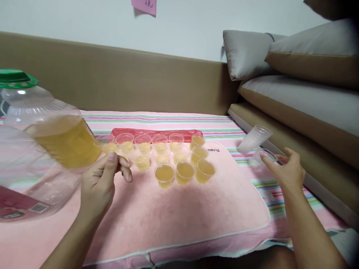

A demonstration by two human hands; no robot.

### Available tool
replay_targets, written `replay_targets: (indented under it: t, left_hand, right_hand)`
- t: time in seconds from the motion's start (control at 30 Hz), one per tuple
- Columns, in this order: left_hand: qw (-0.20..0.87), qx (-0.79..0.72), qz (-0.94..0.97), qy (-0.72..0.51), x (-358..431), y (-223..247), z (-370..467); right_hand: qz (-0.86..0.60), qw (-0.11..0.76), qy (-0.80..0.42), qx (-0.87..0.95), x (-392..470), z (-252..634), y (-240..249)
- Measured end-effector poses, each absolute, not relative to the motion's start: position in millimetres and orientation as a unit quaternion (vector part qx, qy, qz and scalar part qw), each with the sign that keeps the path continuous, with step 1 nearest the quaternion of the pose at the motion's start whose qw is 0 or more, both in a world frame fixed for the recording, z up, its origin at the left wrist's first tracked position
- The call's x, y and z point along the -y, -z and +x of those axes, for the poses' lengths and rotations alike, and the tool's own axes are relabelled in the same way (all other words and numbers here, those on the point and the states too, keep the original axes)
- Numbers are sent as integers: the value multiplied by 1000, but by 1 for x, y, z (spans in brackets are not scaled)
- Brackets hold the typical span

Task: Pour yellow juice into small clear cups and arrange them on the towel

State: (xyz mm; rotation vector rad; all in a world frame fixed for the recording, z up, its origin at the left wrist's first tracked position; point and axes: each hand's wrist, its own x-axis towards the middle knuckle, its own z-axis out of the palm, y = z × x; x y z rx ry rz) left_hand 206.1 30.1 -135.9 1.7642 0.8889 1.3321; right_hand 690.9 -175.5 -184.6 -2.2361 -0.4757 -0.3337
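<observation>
My right hand (290, 168) grips the rim of an empty clear plastic cup (256, 160), the thumb over the near side and some fingers stretched out behind. Just beyond it, a stack of clear cups (254, 139) leans on the striped cloth. My left hand (102, 179) is loosely closed in front of a big clear plastic jug (67, 144) with a green cap and yellow liquid inside; I see nothing in its fingers. Between my hands stand several small clear cups with yellow liquid, the fullest in front, such as this cup (164, 175).
A pink mat (196, 209) lies over the striped bed cloth (168, 118). A red plastic packet (157, 132) rests behind the cups. Grey-brown cushions (303, 97) are piled at the right, and a brown padded board (112, 78) runs along the wall.
</observation>
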Motion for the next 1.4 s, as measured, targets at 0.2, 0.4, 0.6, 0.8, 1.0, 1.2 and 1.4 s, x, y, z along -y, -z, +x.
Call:
replay_targets:
  t: [0.2,0.4,0.6,0.8,1.0,1.2,1.4]
  left_hand:
    - [419,-314,662,-536,-30,139,205]
    - [433,-275,653,-558,-30,134,211]
    - [443,-229,638,-586,-31,134,215]
    - [392,-275,617,-625,-33,130,212]
    - [340,-311,566,-683,-33,121,195]
    - [322,-313,533,-717,-40,124,183]
    - [340,-273,536,-723,-50,127,179]
  right_hand:
    - [-880,427,145,149,169,700,194]
    - [-881,427,145,143,170,699,194]
    - [-875,436,151,143,173,700,196]
    - [-816,456,300,190,172,694,187]
    - [-722,498,384,290,154,667,172]
    - [-657,518,384,390,124,617,152]
    - [-596,554,163,558,92,508,107]
